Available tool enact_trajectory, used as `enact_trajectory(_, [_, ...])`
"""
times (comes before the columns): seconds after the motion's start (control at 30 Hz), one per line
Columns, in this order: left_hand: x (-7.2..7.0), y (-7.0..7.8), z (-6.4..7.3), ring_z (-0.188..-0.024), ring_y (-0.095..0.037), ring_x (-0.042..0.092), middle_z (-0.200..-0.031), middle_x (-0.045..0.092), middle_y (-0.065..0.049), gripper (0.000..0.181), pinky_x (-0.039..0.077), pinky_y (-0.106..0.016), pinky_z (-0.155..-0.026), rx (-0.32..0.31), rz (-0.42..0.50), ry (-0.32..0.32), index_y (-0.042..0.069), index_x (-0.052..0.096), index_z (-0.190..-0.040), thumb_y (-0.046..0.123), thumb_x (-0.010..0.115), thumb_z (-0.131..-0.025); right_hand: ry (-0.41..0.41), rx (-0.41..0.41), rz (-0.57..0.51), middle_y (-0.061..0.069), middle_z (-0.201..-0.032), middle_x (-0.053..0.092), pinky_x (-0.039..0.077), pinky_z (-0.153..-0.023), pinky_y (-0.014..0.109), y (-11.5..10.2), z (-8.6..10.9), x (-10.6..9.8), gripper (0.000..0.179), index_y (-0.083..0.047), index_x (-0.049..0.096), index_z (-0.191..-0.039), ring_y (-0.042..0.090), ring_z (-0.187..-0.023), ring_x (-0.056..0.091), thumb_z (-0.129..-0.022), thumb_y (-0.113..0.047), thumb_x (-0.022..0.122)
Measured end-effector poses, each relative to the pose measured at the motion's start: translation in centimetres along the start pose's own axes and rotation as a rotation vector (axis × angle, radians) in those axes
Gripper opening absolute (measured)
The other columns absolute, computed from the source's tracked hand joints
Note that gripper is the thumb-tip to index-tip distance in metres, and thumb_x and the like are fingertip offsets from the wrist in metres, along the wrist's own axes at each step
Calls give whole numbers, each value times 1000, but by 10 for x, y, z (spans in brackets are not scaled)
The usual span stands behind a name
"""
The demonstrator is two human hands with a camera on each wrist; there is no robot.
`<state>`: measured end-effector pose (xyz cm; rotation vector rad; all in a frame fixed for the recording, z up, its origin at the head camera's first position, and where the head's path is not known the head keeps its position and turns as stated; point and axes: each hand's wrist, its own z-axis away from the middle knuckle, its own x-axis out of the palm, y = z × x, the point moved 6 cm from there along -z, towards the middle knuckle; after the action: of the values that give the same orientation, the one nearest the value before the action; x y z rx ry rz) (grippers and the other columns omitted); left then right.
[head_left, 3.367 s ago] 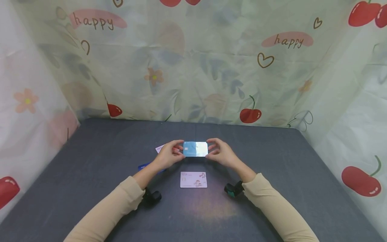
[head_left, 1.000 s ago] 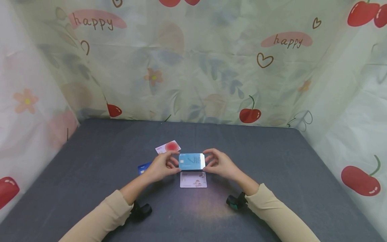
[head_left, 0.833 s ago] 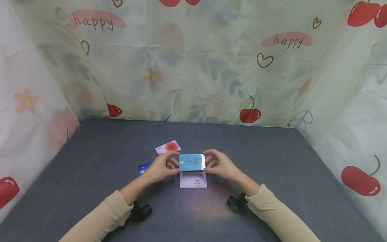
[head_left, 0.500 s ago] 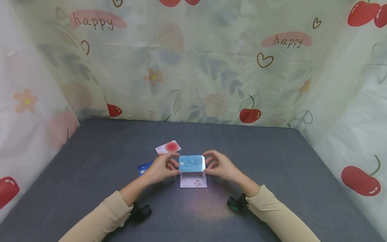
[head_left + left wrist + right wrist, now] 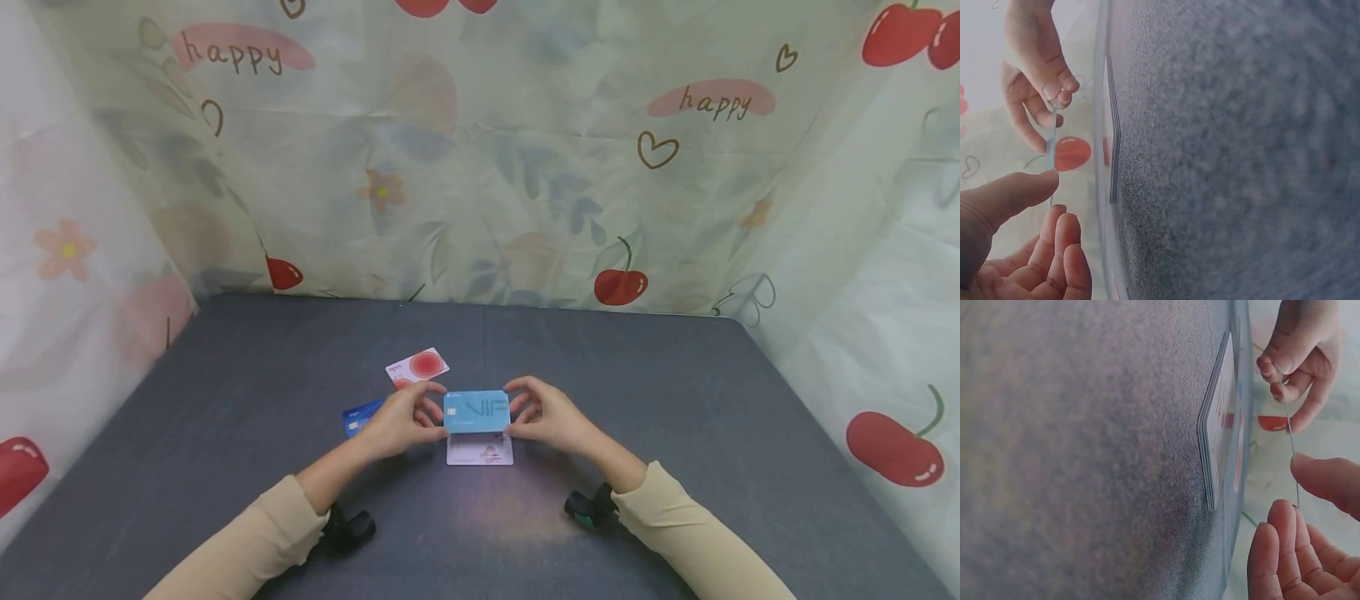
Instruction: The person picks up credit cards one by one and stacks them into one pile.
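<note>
A light blue VIP card (image 5: 477, 412) is held level by both hands above the table. My left hand (image 5: 405, 422) pinches its left edge between thumb and fingers; my right hand (image 5: 551, 417) pinches the right edge the same way. Below it lies a pale pink card (image 5: 480, 453), its far part covered from the head camera. Seen from the right wrist, that card tops a neat stack of cards (image 5: 1215, 431), with a gap between it and the held card. From the left wrist the held card (image 5: 1052, 147) shows edge-on.
Beyond my left hand lies a white card with a red circle (image 5: 420, 366). A dark blue card (image 5: 360, 416) lies to the left, partly behind that hand. The table (image 5: 637, 367) has a dark grey cover, with a patterned curtain (image 5: 480, 192) at its back and sides.
Both hands have brought the light blue card nearer to me and lower, from beyond the pink card to partly over it. The red-circle card has come into fuller view.
</note>
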<state>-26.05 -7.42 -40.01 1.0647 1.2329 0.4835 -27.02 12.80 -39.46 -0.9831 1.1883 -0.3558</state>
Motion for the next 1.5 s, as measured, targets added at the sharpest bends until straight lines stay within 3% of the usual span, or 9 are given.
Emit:
enact_trajectory(1.07, [7,-1,5,-67,-11,59,-84,64,-11,50,50,-21,-61,-12,-56,-26,0,50,-115,9,74,-72,-31,21,-18,9,-91,58,49,-61,23,6,8,7,51,-3,48,-118,12,-71,60,-74,-8,72])
enact_trajectory(1.5, [9,1,7,-65,-11,59,-80,63,-11,50,48,-19,-59,0,-66,-43,-2,51,-113,9,75,-71,-48,-21,-17,12,-91,58,49,-59,22,5,11,9,49,-2,48,-117,12,-70,59,-75,-10,72])
